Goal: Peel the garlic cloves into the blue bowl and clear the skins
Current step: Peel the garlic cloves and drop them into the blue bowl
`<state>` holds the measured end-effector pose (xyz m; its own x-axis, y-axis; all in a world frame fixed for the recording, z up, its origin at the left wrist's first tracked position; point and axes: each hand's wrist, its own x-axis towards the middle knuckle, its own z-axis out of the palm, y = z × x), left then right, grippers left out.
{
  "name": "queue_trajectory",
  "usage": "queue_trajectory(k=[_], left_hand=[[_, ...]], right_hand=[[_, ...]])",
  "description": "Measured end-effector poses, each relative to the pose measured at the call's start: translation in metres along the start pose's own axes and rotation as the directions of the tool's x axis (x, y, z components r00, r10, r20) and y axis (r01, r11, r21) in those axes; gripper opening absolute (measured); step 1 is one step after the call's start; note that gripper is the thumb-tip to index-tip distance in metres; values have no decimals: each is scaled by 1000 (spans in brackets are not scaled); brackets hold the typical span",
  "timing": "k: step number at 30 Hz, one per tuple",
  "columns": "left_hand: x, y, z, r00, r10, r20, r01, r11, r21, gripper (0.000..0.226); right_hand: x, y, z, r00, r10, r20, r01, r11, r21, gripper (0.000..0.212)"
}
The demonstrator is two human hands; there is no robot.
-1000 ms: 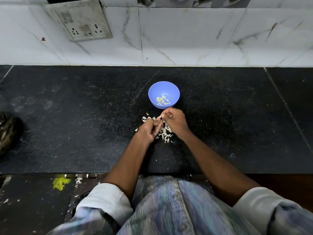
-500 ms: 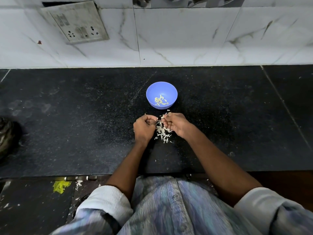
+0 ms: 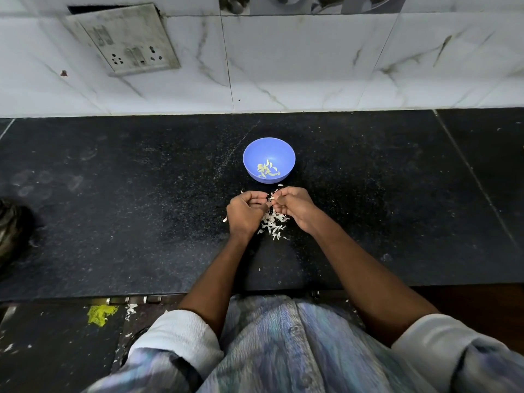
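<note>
Counter: the black counter is big, hard and flat, so small bits just sit on it and do not roll far.

Blue bowl: the blue bowl stands on the counter just past both hands. It looks like light plastic, so I think a bump could push it. A few pale peeled cloves lie in its bottom.

Arms: both arms reach forward from the body and come together in the middle, with sleeves pushed up.

Left hand: the left hand is curled, knuckles up, with its fingertips turned toward the right hand. It looks to be holding something small, likely the garlic, but I cannot tell for sure what is inside.

Right hand: the right hand is curled too, and pinches a small white bit right where the two hands meet (a clove or its skin, too small to tell).

Skins: a pile of skins lies on the counter under and between the hands. They look thin, dry and very light, so a puff of air could scatter them. Best to sweep them together, not pick them one by one.

Clove: small, firm and a bit slippery once bare, I think. Hold it at the ends and pull the skin from the tip.
</note>
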<state>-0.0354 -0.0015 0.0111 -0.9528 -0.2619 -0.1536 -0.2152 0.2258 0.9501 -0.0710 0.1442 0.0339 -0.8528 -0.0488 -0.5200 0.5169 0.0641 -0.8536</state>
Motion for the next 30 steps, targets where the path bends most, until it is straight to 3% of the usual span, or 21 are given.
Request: queue_trajectory(k=[6,10,15,18,30], left_hand=[[-5,-2,5,997,-74,-8,71,979,-192,15],[-4,-4,3,997,-82,-14,76,964,-256,19],[-3,-5,2,996,-74,-40,62,967,-247,21],[-2,-5,2,997,-63,-44,51,970,-239,21],[-3,-8,3,994,-8,-107,-2,995,-96,14]], right_hand=[[-5,-2,2,999,-34,25,35,998,-46,12],[-4,-3,0,1000,2,-12,-2,1000,16,11],[-3,-1,0,991,5,-133,-11,999,-48,19],[-2,1,-1,986,-55,-160,34,991,-127,10],[-3,1,4,999,-13,-44,9,995,-96,11]])
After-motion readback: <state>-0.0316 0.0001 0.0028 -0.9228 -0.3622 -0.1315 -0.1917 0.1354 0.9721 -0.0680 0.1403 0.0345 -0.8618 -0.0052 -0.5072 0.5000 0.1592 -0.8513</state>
